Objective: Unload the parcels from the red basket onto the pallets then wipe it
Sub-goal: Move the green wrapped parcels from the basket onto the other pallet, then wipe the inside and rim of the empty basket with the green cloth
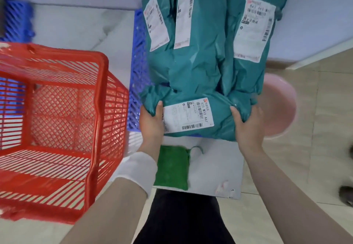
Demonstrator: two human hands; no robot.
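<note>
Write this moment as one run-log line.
step: unload | parcel: at blue pallet | left hand: grips parcel | right hand: grips parcel | red basket: looks empty | green cloth: untouched

A labelled teal parcel (193, 108) is lying crosswise between the fingers (159, 107), over the blue pallet (136, 62); the empty red basket (107, 110) is standing left of them.

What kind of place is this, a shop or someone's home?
Probably a parcel sorting or pickup room. Teal parcels with barcoded shipping labels lie on a blue pallet, the left hand and right hand grip another parcel, and a red basket stands beside it.
</note>
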